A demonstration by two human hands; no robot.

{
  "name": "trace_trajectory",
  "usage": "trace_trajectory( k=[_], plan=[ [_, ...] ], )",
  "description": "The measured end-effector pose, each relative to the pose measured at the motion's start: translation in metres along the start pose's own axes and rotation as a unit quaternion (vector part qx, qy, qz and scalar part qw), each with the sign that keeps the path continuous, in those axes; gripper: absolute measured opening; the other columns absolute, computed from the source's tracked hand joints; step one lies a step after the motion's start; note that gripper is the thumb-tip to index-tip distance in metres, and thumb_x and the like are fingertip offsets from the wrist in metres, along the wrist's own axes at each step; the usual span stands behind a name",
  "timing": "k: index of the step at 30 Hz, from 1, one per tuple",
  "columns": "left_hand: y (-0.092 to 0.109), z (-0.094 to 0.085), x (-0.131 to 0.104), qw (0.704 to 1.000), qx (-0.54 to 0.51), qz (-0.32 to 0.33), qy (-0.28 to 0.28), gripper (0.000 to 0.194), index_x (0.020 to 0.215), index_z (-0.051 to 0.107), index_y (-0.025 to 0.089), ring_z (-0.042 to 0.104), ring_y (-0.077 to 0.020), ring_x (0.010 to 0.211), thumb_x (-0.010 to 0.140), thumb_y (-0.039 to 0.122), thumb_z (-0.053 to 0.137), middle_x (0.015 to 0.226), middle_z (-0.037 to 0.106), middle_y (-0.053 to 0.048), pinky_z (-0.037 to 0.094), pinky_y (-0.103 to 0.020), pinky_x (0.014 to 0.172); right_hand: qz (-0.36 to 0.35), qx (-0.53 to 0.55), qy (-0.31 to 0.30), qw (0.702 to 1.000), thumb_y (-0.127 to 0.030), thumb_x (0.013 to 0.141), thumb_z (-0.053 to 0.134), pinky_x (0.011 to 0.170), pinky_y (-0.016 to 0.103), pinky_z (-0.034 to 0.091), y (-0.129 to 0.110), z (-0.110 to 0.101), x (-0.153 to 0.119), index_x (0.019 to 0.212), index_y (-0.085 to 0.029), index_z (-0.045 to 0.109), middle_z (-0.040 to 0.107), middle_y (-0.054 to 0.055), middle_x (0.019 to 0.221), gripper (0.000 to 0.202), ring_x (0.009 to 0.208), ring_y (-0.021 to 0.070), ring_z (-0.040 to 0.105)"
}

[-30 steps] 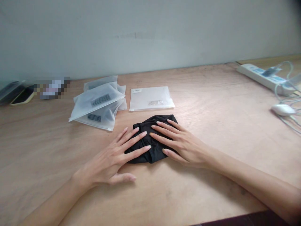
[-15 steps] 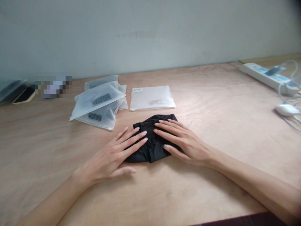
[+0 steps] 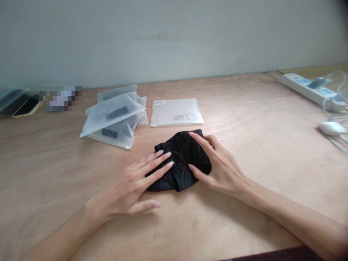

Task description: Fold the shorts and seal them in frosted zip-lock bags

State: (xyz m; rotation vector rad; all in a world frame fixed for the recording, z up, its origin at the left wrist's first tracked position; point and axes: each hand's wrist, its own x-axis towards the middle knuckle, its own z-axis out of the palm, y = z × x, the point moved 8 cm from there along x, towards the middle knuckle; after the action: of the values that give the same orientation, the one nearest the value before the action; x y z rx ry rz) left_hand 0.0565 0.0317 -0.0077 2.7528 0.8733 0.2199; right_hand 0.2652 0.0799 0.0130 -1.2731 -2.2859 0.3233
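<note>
A folded black garment [image 3: 181, 156] lies on the wooden table in front of me, its seams and hem showing on top. Over its left part rests my left hand [image 3: 136, 181], fingers stretched out and pressing lightly on the cloth, thumb apart over the wood. My right hand [image 3: 220, 163] curls round the garment's right edge, with the thumb and forefinger on the fabric and the other fingertips hidden behind it. Just beyond the garment lies a flat frosted zip bag [image 3: 174, 110] with a small label and printed text.
Several more frosted zip bags [image 3: 114, 112] are heaped to the left. Phones [image 3: 27, 105] and a blurred-out item [image 3: 63, 98] lie at the far left. At the right are a white power strip [image 3: 310, 88] and a white charger [image 3: 333, 127] with cables. A wall [image 3: 174, 50] closes the back.
My right hand has gone from lying flat on the garment to curling round its right edge, which now bulges up a little. My left hand stays spread on the left part.
</note>
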Motion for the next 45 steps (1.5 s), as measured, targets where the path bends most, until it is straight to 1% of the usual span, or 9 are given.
trace_trajectory(
  k=[9,13,17,21,26,31,35,41,45],
  plan=[
    [0.006,-0.002,0.001,0.996,0.035,0.065,0.041,0.060,0.161,0.036,0.017,0.026,-0.0290,0.159,0.108,0.045,0.044,0.171,0.027,-0.012,0.032,-0.049,0.128,0.013,0.050,0.108,0.993,-0.010,0.086,0.064,0.098,0.039,0.059,0.011,-0.018,0.003,0.150,-0.022,0.048,0.060,0.012,0.135,0.068,0.117,0.0251,0.065],
    [0.007,-0.002,0.002,0.992,0.061,0.062,0.092,0.047,0.153,0.048,0.019,0.035,-0.0256,0.155,0.107,0.023,0.050,0.164,0.042,-0.010,0.036,-0.046,0.127,-0.037,0.072,0.178,0.981,-0.006,0.087,0.065,0.099,0.039,0.059,-0.002,-0.028,-0.003,0.146,-0.023,0.053,0.060,0.012,0.133,0.063,0.121,0.0257,0.063],
    [0.009,-0.005,0.001,0.990,0.060,0.052,0.116,0.048,0.153,0.049,0.020,0.042,-0.0265,0.151,0.106,0.023,0.055,0.160,0.047,-0.012,0.042,-0.045,0.123,-0.087,0.132,0.202,0.966,-0.005,0.085,0.069,0.096,0.038,0.061,-0.021,-0.030,-0.013,0.147,-0.026,0.053,0.057,0.012,0.132,0.067,0.121,0.0253,0.062],
    [0.009,-0.020,-0.001,0.982,0.060,0.021,0.176,0.072,0.163,0.031,0.026,0.040,-0.0279,0.151,0.100,0.023,0.066,0.161,0.040,-0.014,0.043,-0.046,0.122,-0.149,0.175,0.166,0.959,-0.003,0.086,0.067,0.097,0.035,0.062,-0.036,-0.026,-0.022,0.149,-0.023,0.053,0.053,0.014,0.139,0.067,0.124,0.0243,0.063],
    [0.012,-0.028,-0.002,0.972,0.091,0.012,0.218,0.102,0.167,0.007,0.029,0.024,-0.0368,0.158,0.093,0.025,0.076,0.173,0.014,-0.014,0.033,-0.058,0.126,-0.225,0.160,0.070,0.959,-0.005,0.096,0.059,0.108,0.034,0.056,-0.049,-0.012,-0.027,0.150,-0.011,0.048,0.058,0.020,0.143,0.056,0.136,0.0229,0.058],
    [0.013,-0.020,0.002,0.976,0.114,0.038,0.180,0.078,0.167,0.014,0.020,0.013,-0.0371,0.161,0.104,0.026,0.059,0.175,0.013,-0.009,0.022,-0.057,0.129,-0.373,0.092,-0.040,0.922,-0.007,0.103,0.048,0.118,0.036,0.047,-0.074,0.007,-0.033,0.135,-0.004,0.061,0.066,0.017,0.139,0.034,0.146,0.0218,0.047],
    [-0.001,-0.006,0.007,0.992,0.085,-0.006,0.096,0.065,0.167,0.018,0.016,0.014,-0.0328,0.161,0.110,0.042,0.039,0.172,0.024,-0.011,0.016,-0.054,0.131,-0.388,0.031,-0.089,0.917,-0.023,0.106,0.052,0.128,0.043,0.032,-0.080,0.022,-0.034,0.144,-0.005,0.056,0.060,0.014,0.150,0.042,0.147,0.0221,0.047],
    [-0.006,-0.001,0.005,0.997,0.038,-0.032,0.059,0.072,0.167,0.017,0.018,0.023,-0.0307,0.158,0.108,0.050,0.043,0.171,0.026,-0.011,0.026,-0.049,0.129,-0.382,0.019,-0.105,0.918,-0.044,0.104,0.053,0.127,0.046,0.033,-0.078,0.023,-0.034,0.135,-0.004,0.062,0.062,0.016,0.146,0.051,0.144,0.0274,0.050],
    [-0.005,-0.005,0.001,0.997,0.019,-0.027,0.075,0.075,0.166,0.023,0.019,0.034,-0.0345,0.150,0.105,0.056,0.046,0.167,0.034,-0.014,0.036,-0.053,0.123,-0.342,0.051,-0.007,0.938,-0.050,0.096,0.065,0.114,0.052,0.049,-0.067,0.005,-0.028,0.101,-0.009,0.070,0.070,0.021,0.125,0.042,0.132,0.0322,0.060]
  ],
)
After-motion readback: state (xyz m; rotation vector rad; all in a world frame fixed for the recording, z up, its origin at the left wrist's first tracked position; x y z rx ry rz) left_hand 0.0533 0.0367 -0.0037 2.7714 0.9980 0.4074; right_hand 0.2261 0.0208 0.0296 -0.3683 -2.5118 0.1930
